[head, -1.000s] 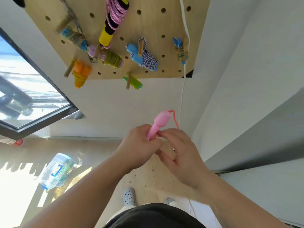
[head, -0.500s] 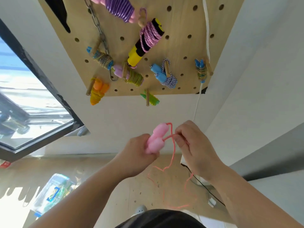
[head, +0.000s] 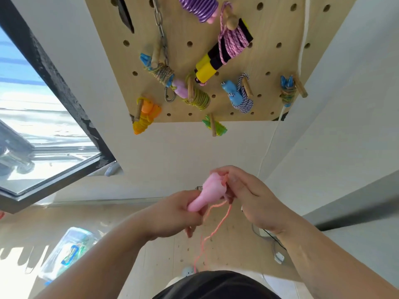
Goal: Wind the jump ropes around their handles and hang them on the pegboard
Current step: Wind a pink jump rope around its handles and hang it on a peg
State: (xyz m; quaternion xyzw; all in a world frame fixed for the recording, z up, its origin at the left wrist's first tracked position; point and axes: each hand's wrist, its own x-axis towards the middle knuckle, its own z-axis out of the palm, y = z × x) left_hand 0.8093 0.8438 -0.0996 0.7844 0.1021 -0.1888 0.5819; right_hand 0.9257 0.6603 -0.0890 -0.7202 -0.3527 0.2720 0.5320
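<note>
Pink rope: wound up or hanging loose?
Mostly loose: the rope dangles below the handle that the left hand grips; the right hand pinches it.

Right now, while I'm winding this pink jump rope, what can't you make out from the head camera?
Head view only:
- pink handle: its lower end is buried in the left hand; one handle or two, unclear.
- pink rope: any turns wound are hidden by the right hand; its free end drops behind the dark shirt.
- purple-wound rope: cut off by the top edge.
- clear bag: contents blurred.
</note>
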